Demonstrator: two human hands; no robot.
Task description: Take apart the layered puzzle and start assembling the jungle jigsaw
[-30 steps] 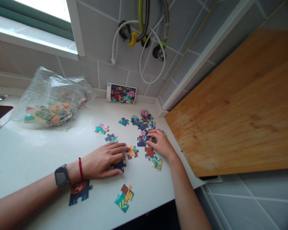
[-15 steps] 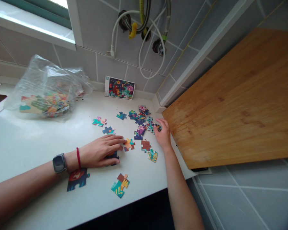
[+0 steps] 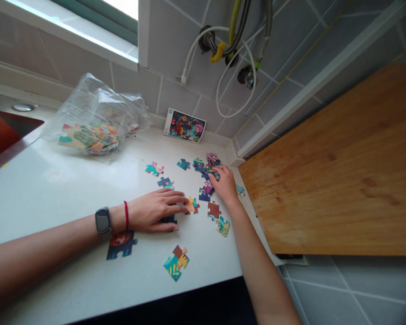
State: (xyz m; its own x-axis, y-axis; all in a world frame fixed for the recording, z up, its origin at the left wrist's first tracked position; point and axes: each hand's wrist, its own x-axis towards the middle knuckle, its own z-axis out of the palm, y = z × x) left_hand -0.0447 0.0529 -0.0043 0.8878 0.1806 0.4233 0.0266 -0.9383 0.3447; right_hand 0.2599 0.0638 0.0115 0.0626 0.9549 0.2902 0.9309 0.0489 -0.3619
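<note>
Puzzle pieces (image 3: pixel 176 262) with green leaves lie nearest the front of a white counter (image 3: pixel 71 180), followed by a dark piece (image 3: pixel 121 248) partly hidden by the wrist of the left hand (image 3: pixel 159 211). This hand lies palm down, fingers slightly spread, over another dark piece (image 3: pixel 169 220) and the edge of an orange piece (image 3: pixel 192 206); the right hand (image 3: pixel 225 185) curves over a heap of pieces (image 3: pixel 205 174), any pinch indistinguishable. Beyond, a picture card (image 3: pixel 186 127) stands against the wall (image 3: pixel 131 84), right of a clear bag (image 3: pixel 94 131).
</note>
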